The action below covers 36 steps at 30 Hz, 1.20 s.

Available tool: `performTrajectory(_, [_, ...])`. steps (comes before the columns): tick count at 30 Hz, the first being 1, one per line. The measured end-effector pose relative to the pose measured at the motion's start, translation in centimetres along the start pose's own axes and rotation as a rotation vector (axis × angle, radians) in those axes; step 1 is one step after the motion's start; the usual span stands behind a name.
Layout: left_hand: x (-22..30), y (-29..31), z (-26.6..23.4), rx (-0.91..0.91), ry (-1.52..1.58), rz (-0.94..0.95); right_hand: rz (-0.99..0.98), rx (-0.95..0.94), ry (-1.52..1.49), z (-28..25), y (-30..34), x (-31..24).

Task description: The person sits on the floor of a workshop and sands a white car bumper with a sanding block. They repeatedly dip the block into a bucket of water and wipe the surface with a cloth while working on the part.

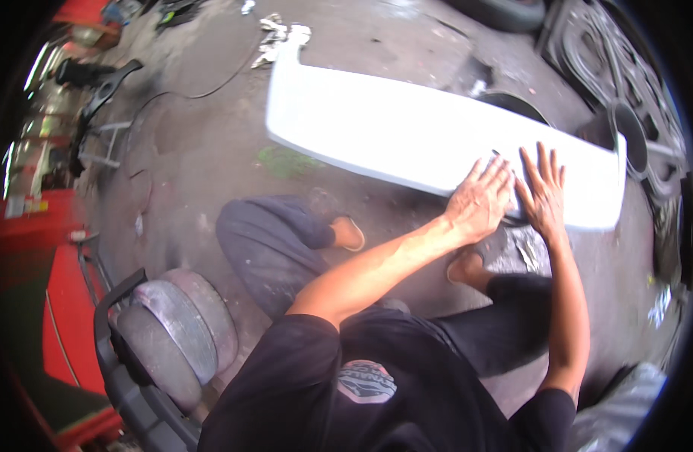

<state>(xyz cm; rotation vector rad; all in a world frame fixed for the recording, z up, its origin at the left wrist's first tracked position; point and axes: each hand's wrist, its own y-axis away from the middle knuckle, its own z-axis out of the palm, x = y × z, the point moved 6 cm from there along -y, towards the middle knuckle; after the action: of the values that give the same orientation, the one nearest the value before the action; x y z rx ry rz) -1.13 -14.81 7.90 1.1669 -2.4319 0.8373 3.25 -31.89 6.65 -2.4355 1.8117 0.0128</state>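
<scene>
A long white car body panel, shaped like a spoiler (391, 124), lies across the floor in front of my legs, its right end nearer to me. My left hand (480, 200) rests flat on its right half, fingers stretched out and close together. Just right of it, my right hand (542, 192) lies on the same panel with its fingers spread. A dark patch shows between the two hands, and a small dark edge peeks out by the left fingertips. What these are, or whether anything lies under the left palm, I cannot make out.
Several worn tyres (169, 331) lie at the lower left beside red car parts (67, 316). A dark bucket (629, 135) stands beyond the panel's right end, near black rubbery parts (587, 53). White rags (271, 38) lie past its far left corner; a cable (188, 96) crosses the floor.
</scene>
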Motion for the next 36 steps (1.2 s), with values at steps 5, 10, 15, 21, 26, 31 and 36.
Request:
performTrajectory(5, [-17.8,7.6,-13.0,0.191,-0.263,-0.310,-0.020,0.012,0.071,-1.1,-0.2,-0.9])
performTrajectory(10, [-28.4,11.6,-20.4,-0.042,-0.641,-0.727,-0.068,0.075,0.118,0.3,-0.1,-0.6])
performTrajectory(15, [-19.0,13.4,-16.1,0.076,-0.432,-0.492,-0.060,0.078,0.142,-1.4,0.6,-0.9])
performTrajectory(21, [-30.3,9.4,-23.2,0.063,-0.433,-0.727,-0.161,0.054,0.104,-1.8,0.3,-2.5])
performTrajectory(26, [-25.9,8.9,-18.0,0.168,-0.405,-0.545,-0.108,0.084,0.137,-1.6,0.4,-1.5])
performTrajectory(31, [-26.5,9.0,-17.5,0.031,-0.603,-0.317,-0.155,0.105,0.119,-1.0,0.6,-0.7])
performTrajectory(36, [-32.9,7.2,-21.9,0.052,-0.596,-0.572,-0.138,0.065,0.065,-1.8,-0.4,-2.3])
